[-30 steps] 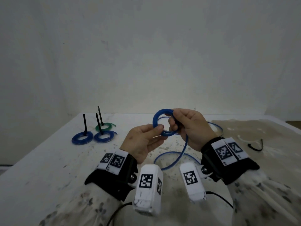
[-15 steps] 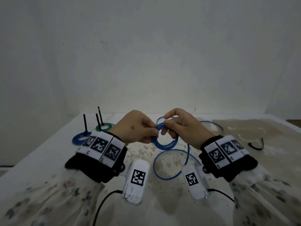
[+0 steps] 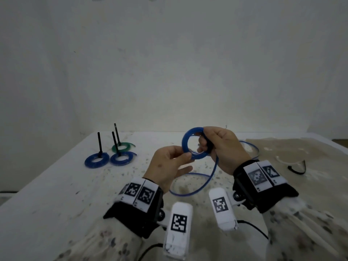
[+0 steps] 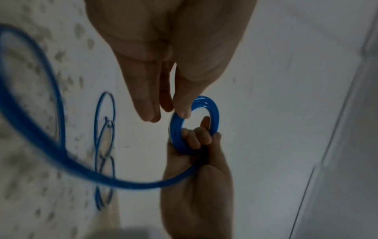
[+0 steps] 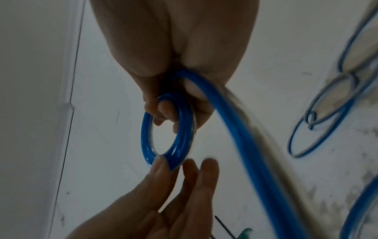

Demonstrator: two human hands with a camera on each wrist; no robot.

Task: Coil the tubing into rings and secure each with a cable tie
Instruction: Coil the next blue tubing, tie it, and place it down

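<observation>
The right hand (image 3: pixel 220 147) grips the blue coil (image 3: pixel 194 143) above the middle of the table (image 3: pixel 56 185), so its turns stay together, while the left hand (image 3: pixel 167 166) pinches its lower rim, probably guiding the loose tubing (image 3: pixel 199 187).

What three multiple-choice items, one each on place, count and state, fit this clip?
1. Where do the finished rings lie?
A. far left of the table
B. on the cloth at right
C. in the person's lap

2. How many finished rings are green?
A. none
B. one
C. three

3. The blue coil is:
A. flat on the table
B. held up by both hands
C. hung on a hook

A: finished rings lie on the table far left.
B: one green ring.
B: right hand grips blue coil, left hand pinches it.
</observation>
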